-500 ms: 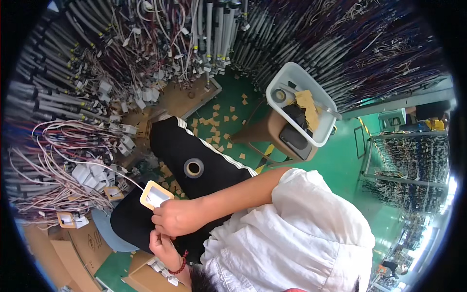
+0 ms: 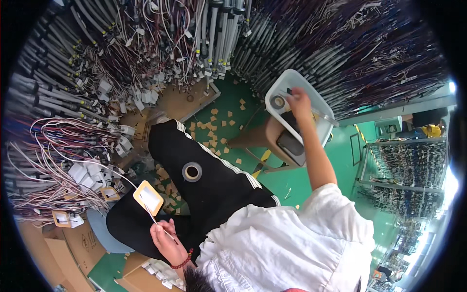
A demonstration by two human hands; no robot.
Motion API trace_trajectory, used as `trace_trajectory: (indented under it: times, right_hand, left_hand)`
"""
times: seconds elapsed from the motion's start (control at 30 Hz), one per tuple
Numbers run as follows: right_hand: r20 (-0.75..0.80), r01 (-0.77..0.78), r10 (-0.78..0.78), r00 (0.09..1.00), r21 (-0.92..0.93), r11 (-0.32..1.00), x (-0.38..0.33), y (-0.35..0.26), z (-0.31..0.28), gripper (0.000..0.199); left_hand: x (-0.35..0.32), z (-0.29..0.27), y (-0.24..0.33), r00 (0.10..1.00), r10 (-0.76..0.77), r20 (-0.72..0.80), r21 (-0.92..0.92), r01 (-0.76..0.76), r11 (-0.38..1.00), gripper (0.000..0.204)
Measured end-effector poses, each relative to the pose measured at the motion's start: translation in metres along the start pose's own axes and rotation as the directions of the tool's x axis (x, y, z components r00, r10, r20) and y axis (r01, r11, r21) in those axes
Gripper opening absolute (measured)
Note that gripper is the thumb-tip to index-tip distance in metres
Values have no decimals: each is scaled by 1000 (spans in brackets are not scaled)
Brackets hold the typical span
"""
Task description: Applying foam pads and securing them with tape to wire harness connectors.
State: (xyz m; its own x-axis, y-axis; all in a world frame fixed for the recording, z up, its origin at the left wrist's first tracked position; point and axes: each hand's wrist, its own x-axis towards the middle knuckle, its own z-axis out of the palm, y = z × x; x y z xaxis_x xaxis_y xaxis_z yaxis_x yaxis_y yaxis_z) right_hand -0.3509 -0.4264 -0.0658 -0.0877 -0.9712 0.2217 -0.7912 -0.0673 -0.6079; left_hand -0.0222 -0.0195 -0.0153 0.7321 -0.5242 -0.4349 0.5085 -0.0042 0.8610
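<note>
The left hand [image 2: 168,241] is closed on a thin white wire [image 2: 154,220] that carries a square white tag with a tan border [image 2: 148,197], above the black-trousered lap. The right hand [image 2: 297,100] reaches into the translucent white plastic bin [image 2: 279,87] on a brown stool [image 2: 258,138]; its grip I cannot tell. A grey tape roll [image 2: 278,102] lies inside the bin.

Right arm outstretched — left hand [image 2: 168,241] close, fingers pinched

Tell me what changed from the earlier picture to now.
The right hand left the lap, where it was beside the left hand, and reached up into the white bin on the stool. The left hand still holds the tan-framed white tag by its wire. The tape roll stays on the lap.
</note>
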Motion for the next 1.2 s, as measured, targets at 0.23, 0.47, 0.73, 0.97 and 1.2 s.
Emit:
trace_trajectory:
  times: [0.23, 0.47, 0.73, 0.97, 1.2]
  right_hand:
    - [196, -74, 157, 968, -376, 924, -12, 92, 8, 29]
    - [-107, -37, 5, 994, -298, 954, -11, 125, -4, 23]
    - [304, -160, -19, 952, 551, 819, -49, -69, 0, 25]
    - [573, 123, -808, 137, 799, 588, -225, -258, 23, 35]
    - [821, -616, -570, 24, 461, 638, -256, -280, 38, 33]
  left_hand:
    - [-1, 5, -2, 1000, -25, 12, -139, 26, 990, 18]
    - [-1, -5, -3, 995, -88, 41, -398, 97, 912, 15]
    - [-1, -7, 0, 992, -128, 7, -355, 122, 927, 18]
    - [-11, 21, 14, 993, -92, 77, -268, 109, 957, 15]
    - [-17, -3, 10, 998, -26, 55, -468, 48, 882, 17]
